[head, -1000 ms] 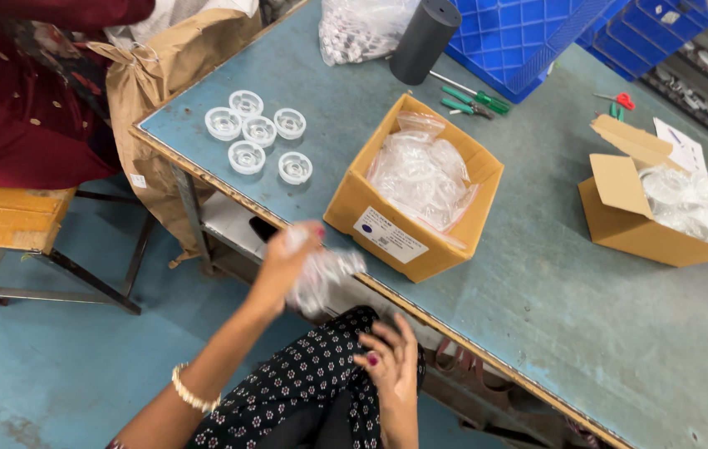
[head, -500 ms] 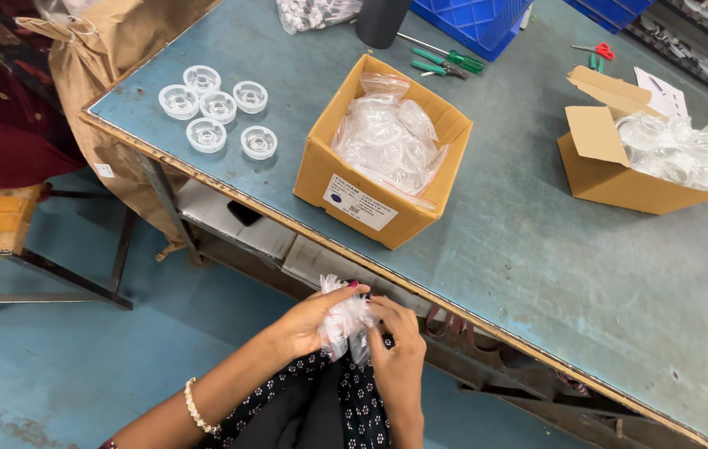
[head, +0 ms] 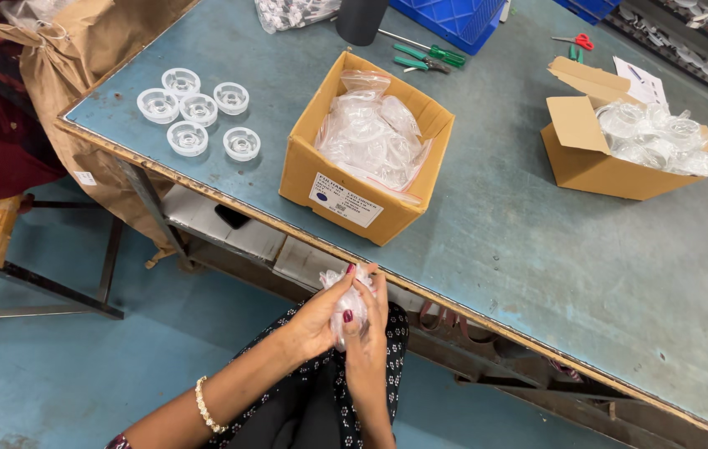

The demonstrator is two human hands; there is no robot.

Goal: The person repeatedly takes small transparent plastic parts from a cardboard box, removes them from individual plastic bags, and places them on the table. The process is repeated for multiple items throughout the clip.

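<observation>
We clasp a small clear plastic bag (head: 346,301) in left hand (head: 314,320) and right hand (head: 368,337) | below table edge (head: 287,224) | risk: slippery film slips, contents drop onto floor.

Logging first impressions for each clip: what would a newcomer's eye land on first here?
Probably the two hands, left hand and right hand, closed together around a small clear plastic bag over the lap, just below the table edge. Next, the open cardboard box of clear bagged parts in the middle of the table, and the cluster of six clear round caps near the left corner.
</observation>
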